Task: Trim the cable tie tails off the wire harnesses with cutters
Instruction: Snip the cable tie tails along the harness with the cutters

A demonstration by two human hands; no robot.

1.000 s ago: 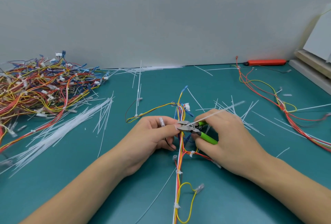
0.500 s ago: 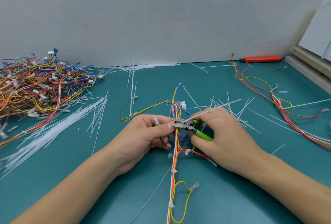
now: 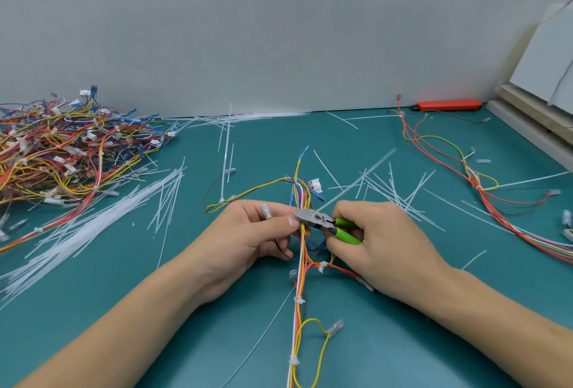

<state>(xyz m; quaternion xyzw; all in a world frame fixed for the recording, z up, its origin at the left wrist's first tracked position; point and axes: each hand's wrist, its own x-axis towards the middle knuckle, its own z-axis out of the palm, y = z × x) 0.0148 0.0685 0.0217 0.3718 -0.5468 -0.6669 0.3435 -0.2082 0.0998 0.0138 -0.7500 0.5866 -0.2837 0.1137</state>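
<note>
Gripping green-handled cutters [image 3: 322, 221]: right hand [image 3: 384, 242] | left hand [image 3: 248, 239] pinching wire harness [image 3: 299, 266] | cable tie tail [image 3: 356, 183] toward 2 o'clock

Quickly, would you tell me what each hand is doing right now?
Left hand: pinches the harness beside the cutter head.
Right hand: grips the cutters by their green handles.
</note>
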